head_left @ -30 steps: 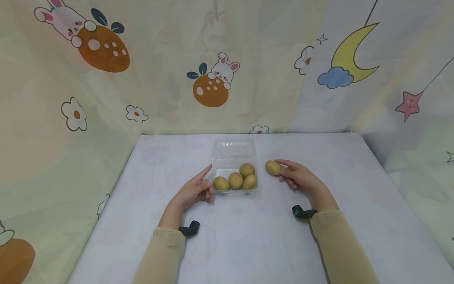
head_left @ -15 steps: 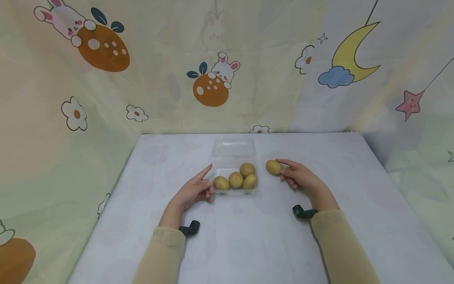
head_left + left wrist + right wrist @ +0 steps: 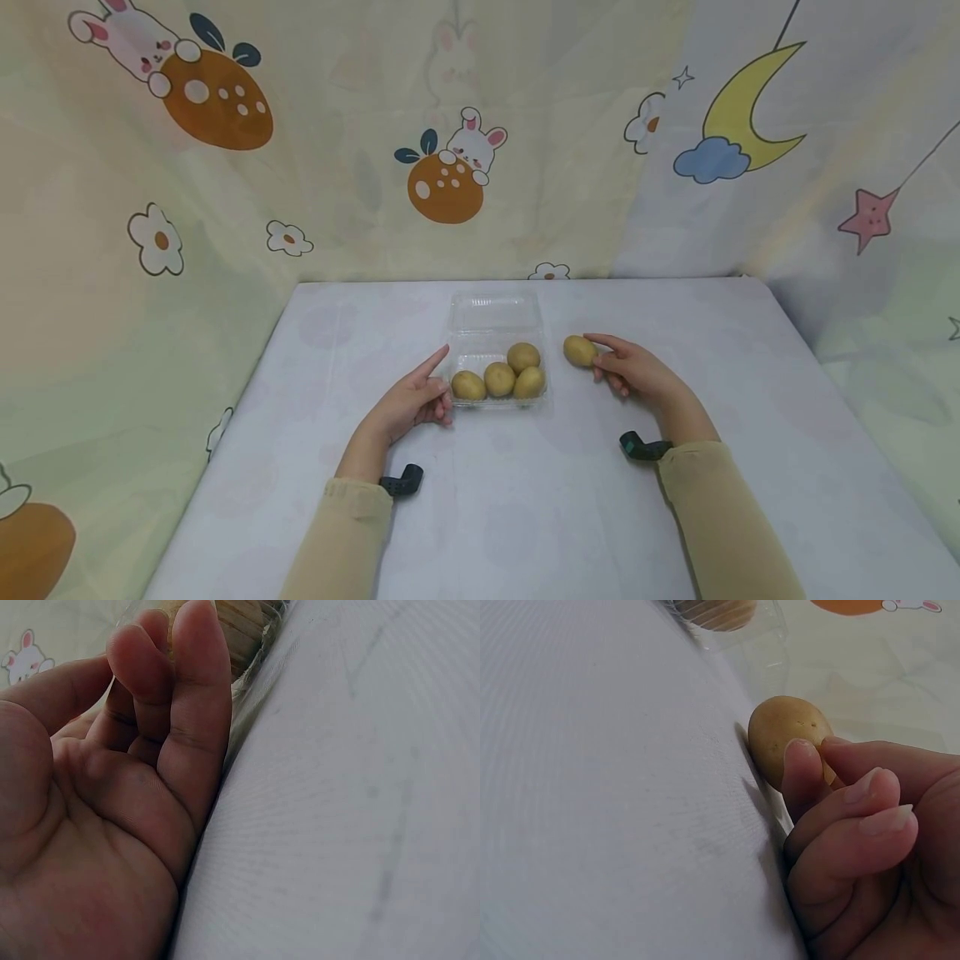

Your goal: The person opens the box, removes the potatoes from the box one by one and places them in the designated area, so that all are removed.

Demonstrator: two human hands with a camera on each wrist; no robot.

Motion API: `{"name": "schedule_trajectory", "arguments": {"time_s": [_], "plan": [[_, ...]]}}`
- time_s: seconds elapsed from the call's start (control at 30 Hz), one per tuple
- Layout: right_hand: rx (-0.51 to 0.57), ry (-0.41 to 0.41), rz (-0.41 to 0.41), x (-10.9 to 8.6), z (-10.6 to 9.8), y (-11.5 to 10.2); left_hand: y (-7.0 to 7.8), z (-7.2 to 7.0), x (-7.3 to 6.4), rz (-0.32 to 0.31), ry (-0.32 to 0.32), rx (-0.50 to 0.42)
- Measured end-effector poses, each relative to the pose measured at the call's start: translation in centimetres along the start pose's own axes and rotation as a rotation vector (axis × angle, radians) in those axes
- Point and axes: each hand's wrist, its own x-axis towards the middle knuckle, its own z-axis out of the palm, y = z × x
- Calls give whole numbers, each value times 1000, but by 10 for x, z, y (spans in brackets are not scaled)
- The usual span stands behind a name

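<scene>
A clear plastic clamshell box [image 3: 495, 315] lies with its lid folded back, and several potatoes [image 3: 498, 379] sit in its near half. At the box's left side is my left hand [image 3: 408, 407], index finger straight along the edge, the other fingers loosely bent. In the left wrist view those fingertips are close to the box; whether they press it is hidden. Right of the box, my right hand [image 3: 637, 371] pinches a single potato [image 3: 580, 351] between thumb and fingers. The right wrist view has this potato [image 3: 784, 739] at the fingertips, low by the white cloth.
A white cloth [image 3: 510, 500] covers the table. Behind it hangs a patterned curtain [image 3: 570, 167] with rabbits, a moon and a star. Black wrist cameras [image 3: 408, 481] are strapped on both wrists. The table's back edge is just beyond the lid.
Nearly everything stays put. The whole head view shifts up by a few pixels; both hands, the box and the potatoes keep their places relative to one another.
</scene>
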Motion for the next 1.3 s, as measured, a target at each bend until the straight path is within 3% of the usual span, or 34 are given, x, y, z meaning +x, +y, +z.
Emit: {"name": "schedule_trajectory", "arguments": {"time_s": [0.57, 0.97, 1.17, 1.3], "plan": [[29, -18, -31, 0, -2, 2, 1, 1, 0, -1, 3, -8], [143, -34, -110, -5, -6, 2, -1, 0, 0, 3, -5, -7], [55, -47, -129, -4, -3, -7, -1, -1, 0, 13, -17, -16], [-8, -106, -153, -2, 1, -20, -1, -1, 1, 12, -14, -19]]}}
